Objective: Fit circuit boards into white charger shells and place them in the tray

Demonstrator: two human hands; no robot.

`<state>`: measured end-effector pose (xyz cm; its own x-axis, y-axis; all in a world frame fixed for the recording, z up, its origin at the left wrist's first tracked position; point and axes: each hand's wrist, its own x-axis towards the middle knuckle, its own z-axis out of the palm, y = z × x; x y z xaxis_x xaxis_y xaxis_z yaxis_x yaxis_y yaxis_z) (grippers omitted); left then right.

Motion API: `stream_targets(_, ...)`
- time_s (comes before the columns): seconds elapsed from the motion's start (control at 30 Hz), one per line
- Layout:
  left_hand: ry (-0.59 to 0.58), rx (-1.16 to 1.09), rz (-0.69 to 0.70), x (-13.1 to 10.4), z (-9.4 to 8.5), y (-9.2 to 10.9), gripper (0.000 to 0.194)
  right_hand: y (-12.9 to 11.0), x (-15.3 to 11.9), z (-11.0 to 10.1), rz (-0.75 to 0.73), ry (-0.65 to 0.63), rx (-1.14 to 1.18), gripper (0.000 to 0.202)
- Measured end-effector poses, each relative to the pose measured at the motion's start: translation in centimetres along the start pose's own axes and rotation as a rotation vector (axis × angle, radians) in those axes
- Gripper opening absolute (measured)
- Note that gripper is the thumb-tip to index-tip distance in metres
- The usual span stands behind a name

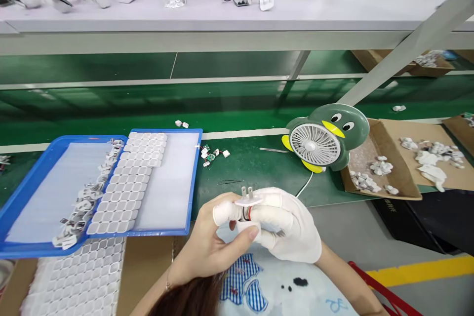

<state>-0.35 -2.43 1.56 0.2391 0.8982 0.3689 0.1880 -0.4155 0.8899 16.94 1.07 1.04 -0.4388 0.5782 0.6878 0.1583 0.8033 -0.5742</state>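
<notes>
Two-Prong Plug Assembly, Held in Both Hands

I hold the white two-prong plug assembly [247,202] at the near edge of the green workbench [252,168]. The prongs [247,192] point upward; a red wire [249,214] and a black wire [243,214] show below the prong plate. My left hand [211,247], with a white finger cot [222,213] on one finger, grips the assembly from the left. My right hand [294,222], in a white glove, grips it from the right.

Tweezers [230,181] lie just ahead, with wired circuit boards [210,156] beyond them. A penguin-shaped fan [314,144] stands to the right, near a cardboard box [405,173]. To the left, the right-hand blue tray [172,182] carries rows of white housings [124,185]; the adjoining blue tray [40,192] carries a line of loose parts [87,195].
</notes>
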Motion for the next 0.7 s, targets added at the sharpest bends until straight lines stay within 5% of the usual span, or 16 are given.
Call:
stream_targets(0.1,0.068,-0.011,-0.009,-0.5,0.5,-0.4,0.031,0.3,-0.4,0.3,0.075,0.011,0.125,0.015)
stream_targets(0.3,0.197,-0.016,-0.015,-1.5,1.8,-0.9,0.064,1.2,-2.5,0.6,0.321,0.146,0.111,0.080)
stream_targets(0.4,0.235,-0.032,0.002,-1.6,1.9,-0.8,0.050,1.0,-3.0,0.8,0.373,0.056,0.183,0.081)
stream_targets(0.53,0.460,-0.443,-0.301,-0.5,1.7,-0.9,0.020,0.8,-2.9,0.8,0.411,0.049,0.216,0.076)
stream_targets(0.7,0.709,-1.004,-0.575,1.9,0.4,-1.0,0.020,0.7,-3.0,0.4,0.507,0.214,0.250,0.056)
